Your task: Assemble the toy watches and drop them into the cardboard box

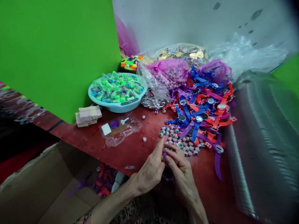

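Note:
My left hand [149,171] and my right hand [181,168] meet at the near edge of the red table [130,149]. Their fingertips pinch a small purple piece [164,154] between them. A dark purple part shows under my right palm, mostly hidden. Just beyond my fingers lies a cluster of small white round watch faces [179,141]. Behind them is a heap of blue, orange and purple toy watches [201,109].
A clear blister tray [120,129] holds a white square and a purple ring. A light-blue bowl [118,105] is full of green-capped tubes. Pink and clear bags [168,73] lie at the back. A stack of clear trays [261,140] stands right. A cardboard box [46,186] sits below left.

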`<state>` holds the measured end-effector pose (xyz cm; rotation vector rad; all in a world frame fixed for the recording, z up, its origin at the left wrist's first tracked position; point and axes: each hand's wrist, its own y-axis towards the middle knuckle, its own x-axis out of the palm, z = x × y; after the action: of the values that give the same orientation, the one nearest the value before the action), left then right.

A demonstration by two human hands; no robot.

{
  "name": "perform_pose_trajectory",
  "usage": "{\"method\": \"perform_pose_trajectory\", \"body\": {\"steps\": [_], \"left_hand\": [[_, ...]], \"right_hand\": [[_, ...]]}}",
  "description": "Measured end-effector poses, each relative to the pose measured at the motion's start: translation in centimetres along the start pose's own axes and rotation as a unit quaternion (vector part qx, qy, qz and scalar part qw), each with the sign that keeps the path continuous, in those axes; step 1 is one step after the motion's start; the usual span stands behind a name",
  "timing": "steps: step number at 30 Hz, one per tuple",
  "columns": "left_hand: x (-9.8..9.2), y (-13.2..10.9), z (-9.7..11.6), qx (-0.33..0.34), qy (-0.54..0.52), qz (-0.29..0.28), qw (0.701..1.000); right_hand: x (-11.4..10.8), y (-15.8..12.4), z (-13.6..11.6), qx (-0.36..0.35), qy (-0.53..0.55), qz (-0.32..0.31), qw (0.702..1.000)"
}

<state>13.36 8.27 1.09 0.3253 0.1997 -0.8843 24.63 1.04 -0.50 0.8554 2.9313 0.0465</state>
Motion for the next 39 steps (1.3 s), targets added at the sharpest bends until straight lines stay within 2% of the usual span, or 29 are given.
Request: {"method": "perform_pose_trajectory", "body": {"steps": [1,3,6,8,9,11,12,13,17,20,22,25,27,30,32,34,36,37,39], "left_hand": [[-0.1,-0.1,0.2,-0.007,-0.002,-0.006,1.0],[-0.3,-0.1,0.5,-0.026,-0.015,-0.016,0.999],[-0.4,0.0,0.8,-0.062,-0.045,-0.041,0.996],[-0.4,0.1,0.7,-0.11,-0.1,-0.048,0.988],[-0.5,0.1,0.6,-0.139,-0.155,-0.054,0.977],[-0.5,0.3,0.5,-0.191,-0.287,-0.086,0.935],[-0.5,0.5,0.4,-0.208,-0.344,-0.114,0.908],[-0.5,0.6,0.4,-0.218,-0.385,-0.144,0.885],[0.6,1.1,0.5,-0.26,-0.441,-0.215,0.832],[1.7,0.8,0.8,-0.297,-0.45,-0.229,0.81],[1.9,0.4,1.4,-0.287,-0.422,-0.223,0.831],[1.0,-0.8,2.8,-0.235,-0.336,-0.217,0.886],[-0.2,-1.8,3.5,-0.225,-0.303,-0.224,0.899],[-2.7,-3.9,3.1,-0.255,-0.29,-0.237,0.892],[-5.1,-5.8,1.7,-0.296,-0.288,-0.252,0.875],[-8.0,-8.2,-0.4,-0.353,-0.292,-0.277,0.845],[-11.1,-10.7,-2.7,-0.393,-0.255,-0.282,0.837],[-12.5,-11.9,-3.8,-0.41,-0.217,-0.258,0.847],[-14.4,-13.9,-5.7,-0.439,-0.149,-0.217,0.859]], "right_hand": [[-0.2,0.2,-0.1,0.027,0.062,-0.034,0.997],[-0.9,0.5,-0.3,0.092,0.186,-0.033,0.978],[-2.6,1.1,-1.2,0.168,0.344,0.068,0.921],[-3.7,1.7,-2.1,0.194,0.45,0.121,0.863],[-4.0,1.9,-2.6,0.202,0.502,0.129,0.831],[-4.0,2.2,-3.5,0.212,0.585,0.125,0.773],[-3.7,2.3,-3.9,0.213,0.608,0.119,0.756],[-3.3,2.3,-4.3,0.212,0.615,0.116,0.75],[-2.0,1.4,-4.6,0.196,0.58,0.105,0.784],[-3.1,0.3,-3.7,0.178,0.506,0.077,0.841],[-4.3,-0.3,-3.1,0.168,0.454,0.058,0.873],[-4.9,-1.1,-3.1,0.165,0.415,0.009,0.895],[-4.2,-1.5,-3.8,0.165,0.393,-0.038,0.904],[-2.6,-1.8,-4.8,0.152,0.332,-0.082,0.927],[-2.7,-1.8,-4.6,0.137,0.212,-0.031,0.967],[-3.9,-1.8,-3.6,0.132,0.046,0.073,0.988],[-5.7,-2.0,-2.0,0.146,-0.118,0.153,0.97],[-6.5,-2.1,-1.2,0.157,-0.191,0.161,0.955],[-7.3,-2.4,0.3,0.185,-0.307,0.132,0.924]]}}
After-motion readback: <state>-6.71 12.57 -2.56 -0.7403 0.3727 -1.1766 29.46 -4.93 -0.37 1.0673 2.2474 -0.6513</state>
